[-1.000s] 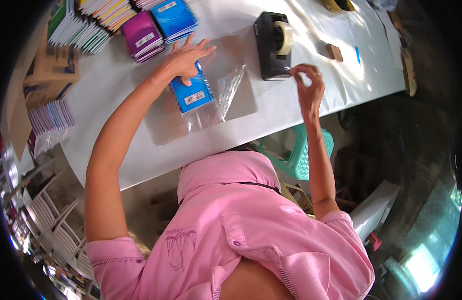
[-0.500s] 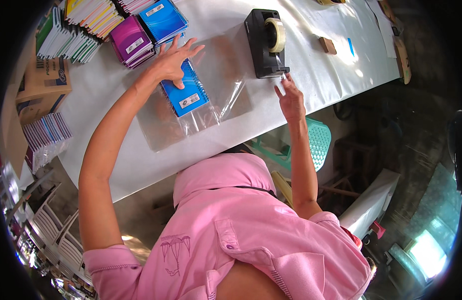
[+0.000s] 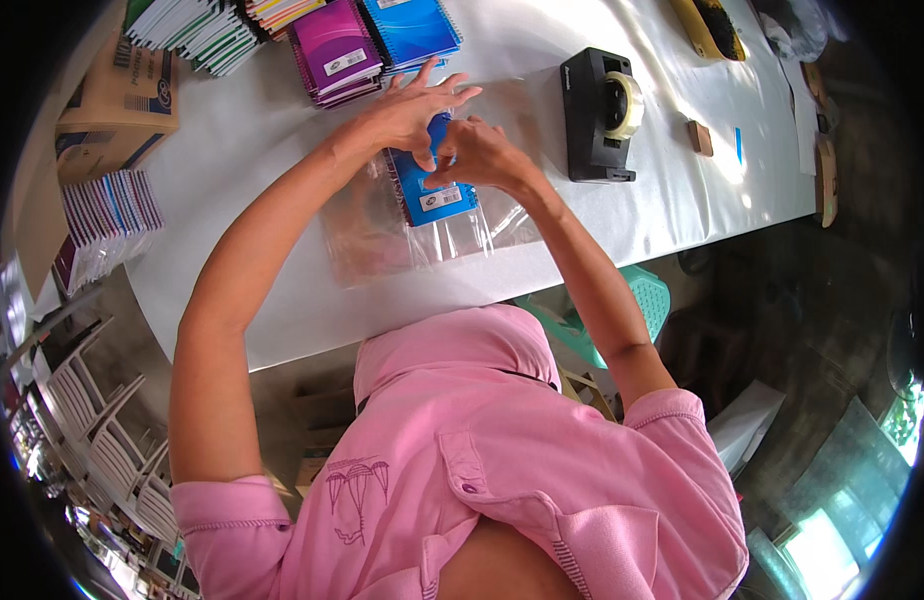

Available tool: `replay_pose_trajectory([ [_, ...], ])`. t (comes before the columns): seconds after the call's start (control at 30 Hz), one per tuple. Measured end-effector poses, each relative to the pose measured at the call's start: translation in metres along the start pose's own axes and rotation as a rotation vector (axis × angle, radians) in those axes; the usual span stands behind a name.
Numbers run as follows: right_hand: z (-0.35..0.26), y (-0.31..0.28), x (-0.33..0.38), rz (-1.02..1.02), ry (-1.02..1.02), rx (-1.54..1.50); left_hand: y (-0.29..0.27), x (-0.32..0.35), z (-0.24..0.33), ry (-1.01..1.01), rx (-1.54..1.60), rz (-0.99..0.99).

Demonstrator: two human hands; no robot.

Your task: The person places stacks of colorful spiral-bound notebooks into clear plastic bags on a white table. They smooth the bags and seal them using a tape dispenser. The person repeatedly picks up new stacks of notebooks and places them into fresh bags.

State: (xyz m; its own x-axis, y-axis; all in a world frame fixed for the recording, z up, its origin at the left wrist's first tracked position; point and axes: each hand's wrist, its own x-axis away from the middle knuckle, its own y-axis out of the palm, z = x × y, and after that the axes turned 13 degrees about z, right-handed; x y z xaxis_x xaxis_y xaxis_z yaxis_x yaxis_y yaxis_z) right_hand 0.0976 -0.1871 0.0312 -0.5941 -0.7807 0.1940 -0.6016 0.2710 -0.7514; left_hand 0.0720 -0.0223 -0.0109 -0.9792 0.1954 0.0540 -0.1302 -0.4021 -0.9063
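- At far left, I see a row of notebooks (image 3: 112, 222) packed side by side near a cardboard box (image 3: 120, 110), probably to keep them orderly.
- Purple notebooks (image 3: 332, 48) are stacked just beyond the left hand (image 3: 414, 110), apparently for easy reach.
- That hand is open, fingers spread, thumb at the blue notebook (image 3: 414, 185); I judge this steadies it.
- The blue notebook lies flat on clear film (image 3: 357, 238) beneath both hands.
- The right hand (image 3: 485, 155) bends over the cover; I cannot tell whether its fingers grip anything.
- The tape dispenser (image 3: 587, 130) stands rightward, presumably within right-hand reach.
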Motion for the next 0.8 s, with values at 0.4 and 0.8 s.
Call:
replay_pose_trajectory([
  [0.4,-0.014,0.011,-0.012,-0.09,0.03,0.584,-0.012,0.005,0.004,-0.066,-0.029,-0.105],
  [0.8,0.063,0.041,-0.006,0.063,0.15,-0.192,-0.048,0.053,-0.028,0.051,-0.426,0.582],
])
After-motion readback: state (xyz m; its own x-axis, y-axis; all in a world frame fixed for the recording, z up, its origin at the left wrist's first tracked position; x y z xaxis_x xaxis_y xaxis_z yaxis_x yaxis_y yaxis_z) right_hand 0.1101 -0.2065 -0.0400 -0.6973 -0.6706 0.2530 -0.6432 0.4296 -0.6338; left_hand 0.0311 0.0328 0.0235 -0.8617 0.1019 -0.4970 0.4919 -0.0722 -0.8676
